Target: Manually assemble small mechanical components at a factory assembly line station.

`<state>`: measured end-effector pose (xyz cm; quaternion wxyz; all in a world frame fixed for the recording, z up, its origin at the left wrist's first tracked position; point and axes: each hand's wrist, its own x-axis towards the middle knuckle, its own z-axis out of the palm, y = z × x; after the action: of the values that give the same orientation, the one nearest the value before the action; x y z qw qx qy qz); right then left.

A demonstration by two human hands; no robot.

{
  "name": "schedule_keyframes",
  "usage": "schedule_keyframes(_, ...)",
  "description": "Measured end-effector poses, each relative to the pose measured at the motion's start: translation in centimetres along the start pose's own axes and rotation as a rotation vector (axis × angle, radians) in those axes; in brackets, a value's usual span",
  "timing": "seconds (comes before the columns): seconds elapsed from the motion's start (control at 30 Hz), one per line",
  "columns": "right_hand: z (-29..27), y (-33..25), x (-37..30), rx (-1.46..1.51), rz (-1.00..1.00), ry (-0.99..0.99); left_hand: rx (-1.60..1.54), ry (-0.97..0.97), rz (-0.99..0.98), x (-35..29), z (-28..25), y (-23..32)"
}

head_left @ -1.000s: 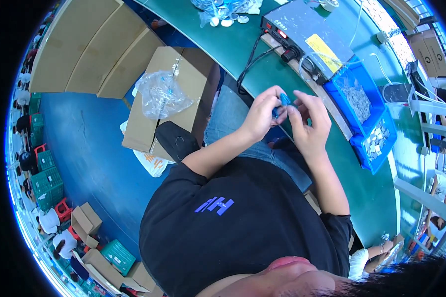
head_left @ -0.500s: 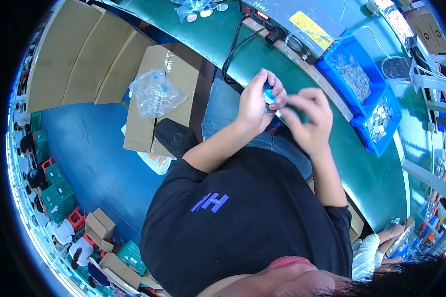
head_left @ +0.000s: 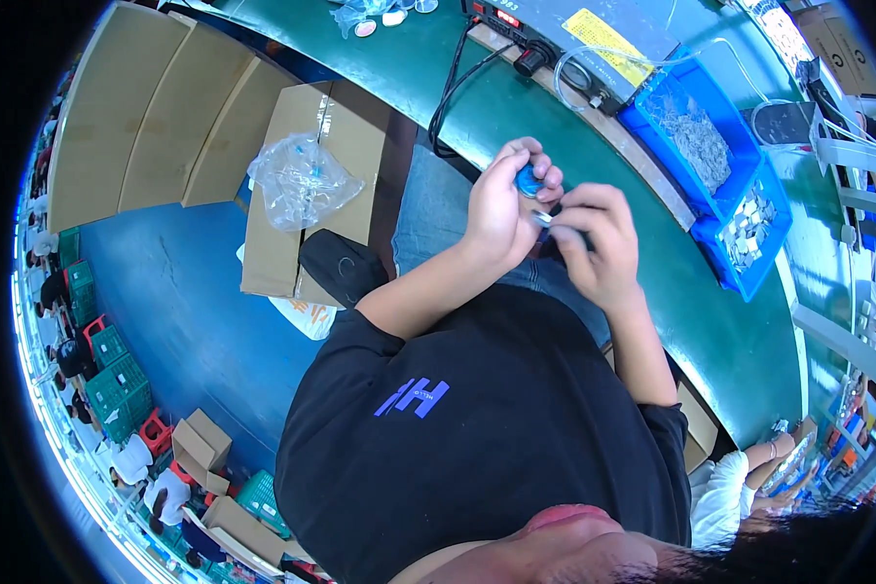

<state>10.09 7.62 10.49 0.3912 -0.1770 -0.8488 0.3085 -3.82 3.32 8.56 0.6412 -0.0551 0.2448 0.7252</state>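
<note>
Beside the bench [head_left: 720,341], the left hand [head_left: 497,211] curls its fingers round a blue disc [head_left: 529,182] while the right hand [head_left: 602,240] pinches a small piece [head_left: 542,219] (shiny, slightly blurred) near it.

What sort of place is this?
Probably a factory workshop: bins of small parts stand at a long green bench, crates are stacked across the floor, and other people are visible beyond.

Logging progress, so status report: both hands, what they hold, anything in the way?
Left hand holding blue round piece. Right hand apparently pinching small shiny piece. Blue bins off right, clear of hands.
</note>
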Motion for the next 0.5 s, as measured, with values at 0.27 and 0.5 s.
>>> schedule_keyframes(0.27, -0.7, -0.3, -0.4, 0.064, 0.118, 0.226, 0.841, -0.159, 0.228, -3.0, 0.0, 0.6)
schedule_keyframes(0.5, -1.6, 0.7, -0.8, -0.136, 0.023, 0.109, 0.958, -0.156, 0.154, -4.1, 0.5, 2.2)
